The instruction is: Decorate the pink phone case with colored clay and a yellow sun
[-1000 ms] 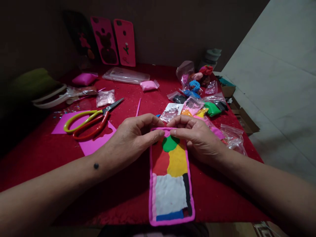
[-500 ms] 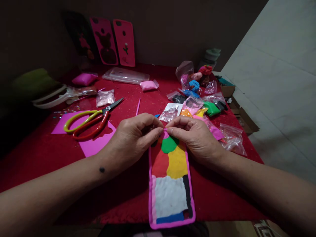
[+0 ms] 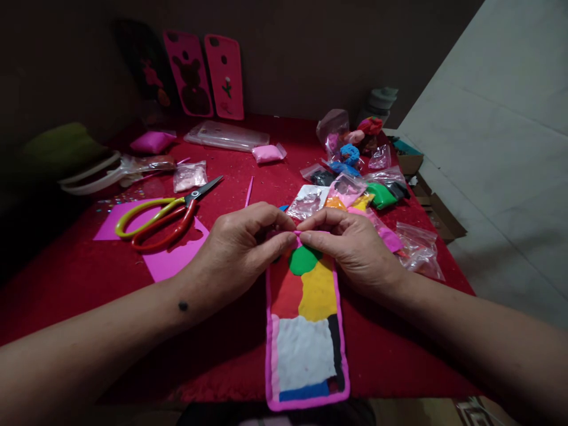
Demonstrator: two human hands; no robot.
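A phone case (image 3: 306, 352) lies flat at the table's front edge, its long side pointing away from me. Patches of coloured clay cover it: white, red, yellow, green, blue, black and pale pink, with a raised pink clay rim (image 3: 339, 331) around the border. At its far end, my left hand (image 3: 242, 248) pinches the pink rim between thumb and fingers. Close beside it, my right hand (image 3: 357, 245) pinches the same rim, the two thumb tips almost touching. My fingers hide most of that far edge.
Left of my hands, scissors (image 3: 164, 222) rest on pink sheets (image 3: 166, 266). Bags of coloured clay (image 3: 381, 195) crowd the right side. Behind lie a thin pink stick (image 3: 249, 190) and clear cases (image 3: 226, 136); decorated cases (image 3: 224, 77) stand against the wall.
The phone case has shifted very slightly to the left. Both hands keep their pinch at its far end, with barely any movement of the fingers.
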